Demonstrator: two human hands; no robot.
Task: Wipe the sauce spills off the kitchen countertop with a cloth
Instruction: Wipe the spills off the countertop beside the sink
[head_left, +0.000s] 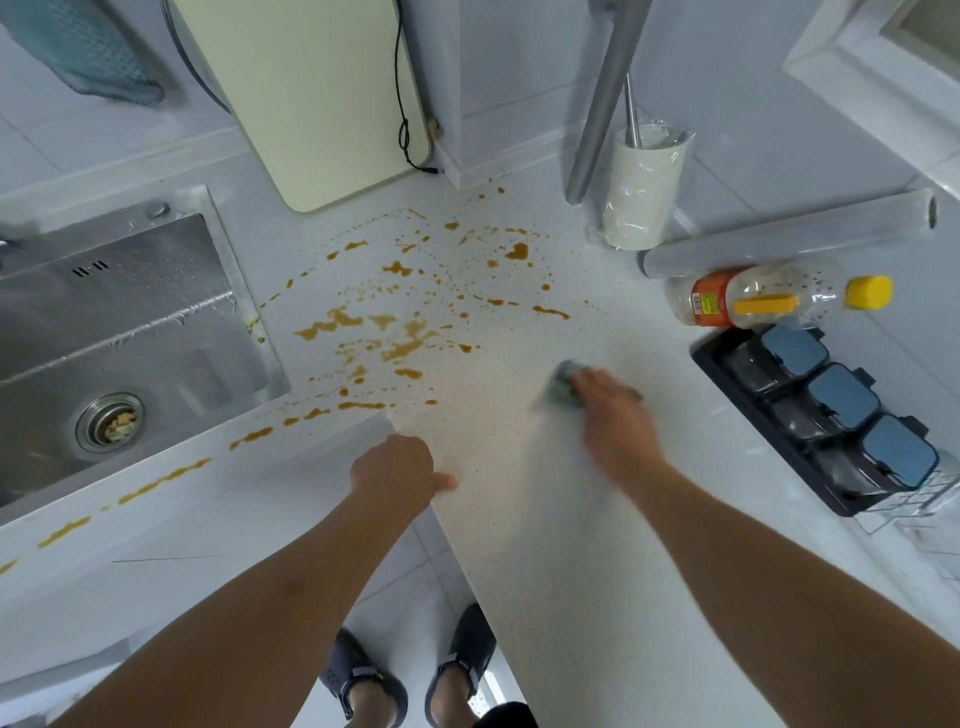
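Near countertop (545, 519) right edge: right hand (613, 410) presses blurred cloth (563, 382) flat. Left hand (395, 467) rests curled, empty, on front edge. Sauce spills (395, 332) beside sink (104, 332) mostly unwiped.

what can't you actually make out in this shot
1. Head view: the cloth is smeared by motion blur and mostly covered by the right hand, so its grip can't be read.
2. Left hand at the countertop edge: fingers hidden behind the knuckles.
3. Sauce bottle label: too small to read.
4. Sink and teal towel: cut off by the left edge.
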